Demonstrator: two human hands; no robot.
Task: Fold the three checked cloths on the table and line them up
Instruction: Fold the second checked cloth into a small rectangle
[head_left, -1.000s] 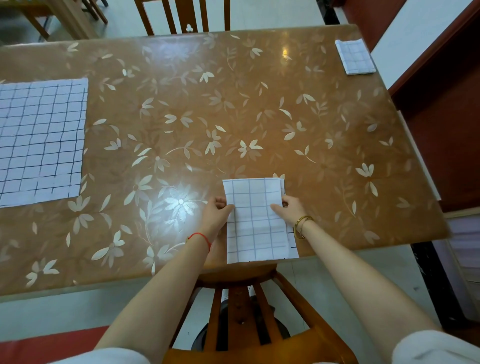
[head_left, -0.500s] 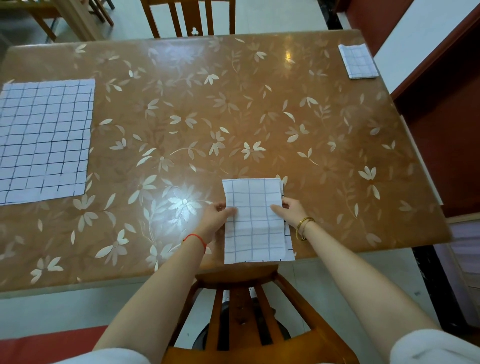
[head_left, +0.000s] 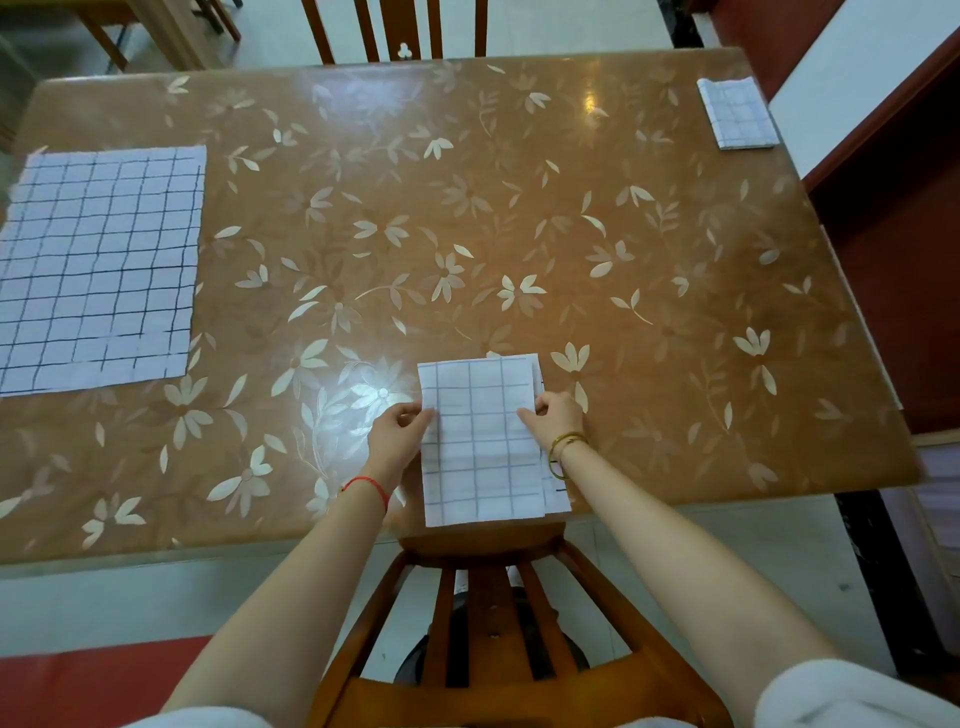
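A white cloth with dark checks, folded into a narrow strip (head_left: 480, 441), lies at the table's near edge, its lower end reaching the edge. My left hand (head_left: 400, 434) pinches its left side about halfway up. My right hand (head_left: 553, 418) pinches the right side at the same height, where a few layers stick out. A second checked cloth (head_left: 101, 270) lies spread flat at the table's left side. A third cloth (head_left: 737, 119), folded small, sits at the far right corner.
The brown table (head_left: 467, 208) has a glossy floral top. A wooden chair (head_left: 488, 623) stands between me and the table, right under the strip. Another chair (head_left: 400, 28) stands at the far side. A dark red cabinet (head_left: 893, 260) flanks the table's right edge.
Both hands keep their hold on the strip's sides. The strip has barely shifted; the camera has tilted so the table appears a little lower.
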